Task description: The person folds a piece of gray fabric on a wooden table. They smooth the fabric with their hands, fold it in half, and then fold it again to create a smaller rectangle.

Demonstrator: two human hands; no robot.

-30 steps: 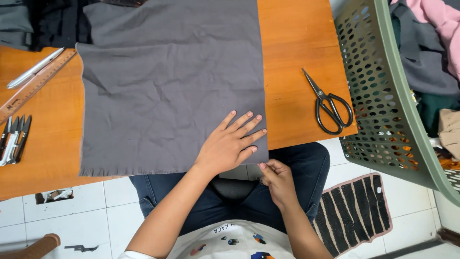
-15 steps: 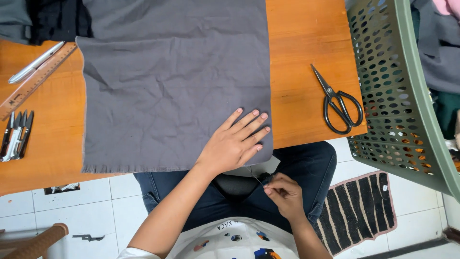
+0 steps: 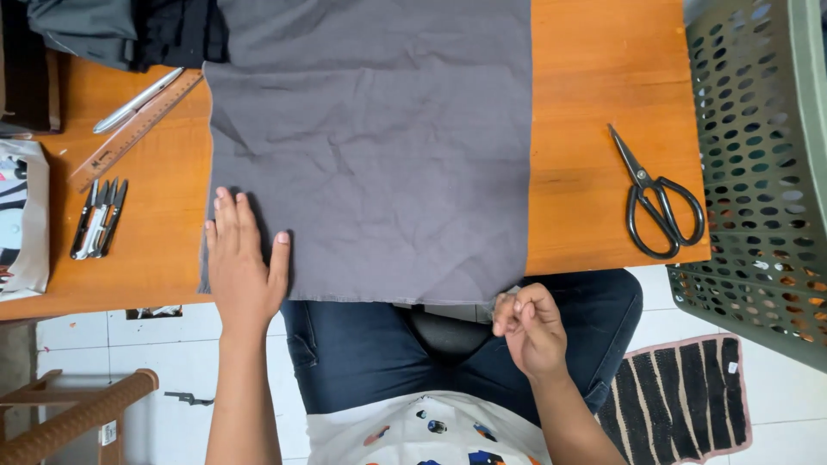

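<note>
One sheet of grey cloth (image 3: pixel 370 146) lies spread flat on the orange wooden worktop (image 3: pixel 594 103), creased in the middle, its near edge running along the worktop's front edge above the person's lap.

Left hand (image 3: pixel 244 263): palm down, fingers straight and together, thumb out to the side. It lies flat on the cloth's near left corner and clasps nothing.

Right hand (image 3: pixel 530 327): off the worktop, over the lap in blue jeans. Thumb and fingertips are drawn together in a pinch at the cloth's near right corner; something small and pale shows there, but I cannot tell whether the grip has the corner itself or a loose thread.

On the worktop, counted:
- One pair of black scissors (image 3: pixel 656 200), blades shut, right of the cloth and apart from it.
- One wooden ruler (image 3: pixel 133 131), set diagonally, touching the cloth's upper left edge.
- One silver pen (image 3: pixel 138 100), just beside the ruler and parallel to it.
- A small cluster of metal snips (image 3: pixel 99 220) left of the left hand; exact number unclear.
- A pile of dark clothes (image 3: pixel 121 34) at the far left corner.

One green perforated basket (image 3: pixel 758 172) stands at the right. One black striped mat (image 3: pixel 680 400) lies on the white tiled floor.
</note>
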